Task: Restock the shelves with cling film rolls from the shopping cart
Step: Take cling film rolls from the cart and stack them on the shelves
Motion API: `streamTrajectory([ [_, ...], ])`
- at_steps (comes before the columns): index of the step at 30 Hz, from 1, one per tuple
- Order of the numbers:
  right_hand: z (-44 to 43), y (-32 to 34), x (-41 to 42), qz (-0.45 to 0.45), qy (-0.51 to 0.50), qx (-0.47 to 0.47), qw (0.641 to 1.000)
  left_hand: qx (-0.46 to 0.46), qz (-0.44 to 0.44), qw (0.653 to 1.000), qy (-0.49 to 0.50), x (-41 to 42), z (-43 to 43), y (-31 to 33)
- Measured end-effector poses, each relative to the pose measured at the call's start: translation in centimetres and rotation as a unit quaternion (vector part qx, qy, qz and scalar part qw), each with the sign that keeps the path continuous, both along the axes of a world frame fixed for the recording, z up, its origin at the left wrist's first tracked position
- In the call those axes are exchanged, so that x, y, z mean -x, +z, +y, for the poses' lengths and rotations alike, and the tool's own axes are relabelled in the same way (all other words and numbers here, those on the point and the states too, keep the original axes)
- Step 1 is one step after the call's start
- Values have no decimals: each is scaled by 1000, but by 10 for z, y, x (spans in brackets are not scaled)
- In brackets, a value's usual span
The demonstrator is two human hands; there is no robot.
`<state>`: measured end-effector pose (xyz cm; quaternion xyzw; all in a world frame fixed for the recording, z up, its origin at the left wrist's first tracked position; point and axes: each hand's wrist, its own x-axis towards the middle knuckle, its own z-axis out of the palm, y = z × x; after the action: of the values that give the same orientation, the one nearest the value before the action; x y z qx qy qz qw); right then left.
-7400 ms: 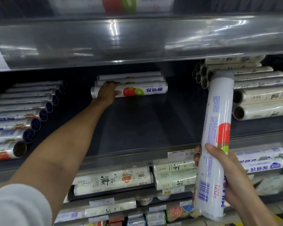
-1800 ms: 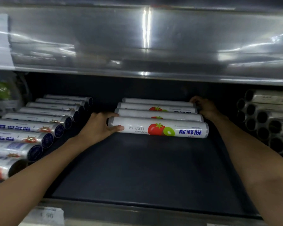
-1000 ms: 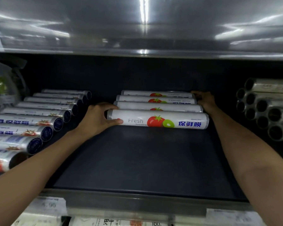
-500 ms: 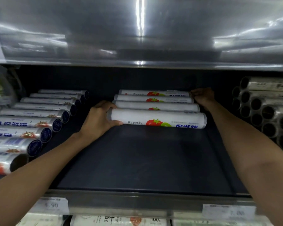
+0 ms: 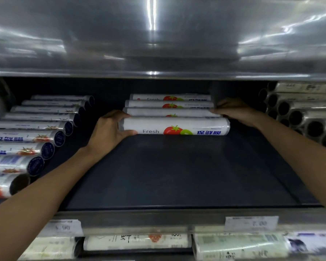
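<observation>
Several white cling film rolls with a tomato label lie crosswise at the back of the dark shelf [image 5: 177, 176]. My left hand [image 5: 107, 130] grips the left end of the front roll [image 5: 177, 126], thumb under it and fingers over the top. Over on the right, my right hand [image 5: 233, 110] reaches in and its fingertips touch the right ends of the rolls behind [image 5: 169, 104]. The shopping cart is out of view.
A row of blue-capped rolls [image 5: 36, 136] lies at the left, and a stack of hollow-ended rolls [image 5: 299, 113] fills the right. The shiny metal shelf above [image 5: 158, 44] hangs low. Price tags [image 5: 250, 223] and more rolls [image 5: 137, 242] sit below.
The front roll has turned so its label sits lower on its face. Both hands stay at the two ends of the rolls.
</observation>
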<state>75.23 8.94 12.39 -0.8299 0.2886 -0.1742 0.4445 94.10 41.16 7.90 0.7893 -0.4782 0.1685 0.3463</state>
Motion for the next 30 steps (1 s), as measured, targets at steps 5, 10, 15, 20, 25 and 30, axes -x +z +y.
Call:
streamTrajectory([
  [5, -2, -6, 7, -17, -14, -10, 1000, -5, 7, 1000, -8, 2, 2, 1],
  [10, -8, -8, 4, -29, -26, 17, 999, -13, -5, 1000, -16, 2, 5, 3],
  [15, -4, -10, 3, -31, -43, 34, 998, -12, -13, 999, -26, 3, 7, 2],
  [20, -6, -14, 6, -50, -39, 34, 997, -11, -16, 1000, -23, 1, 5, 0],
  [25, -1, -14, 6, -58, -41, 12, 997, -22, -15, 999, -40, -1, 1, -2],
  [30, 6, -9, 7, 3, -69, 76, 995, -26, 12, 999, -34, -1, -1, 3],
])
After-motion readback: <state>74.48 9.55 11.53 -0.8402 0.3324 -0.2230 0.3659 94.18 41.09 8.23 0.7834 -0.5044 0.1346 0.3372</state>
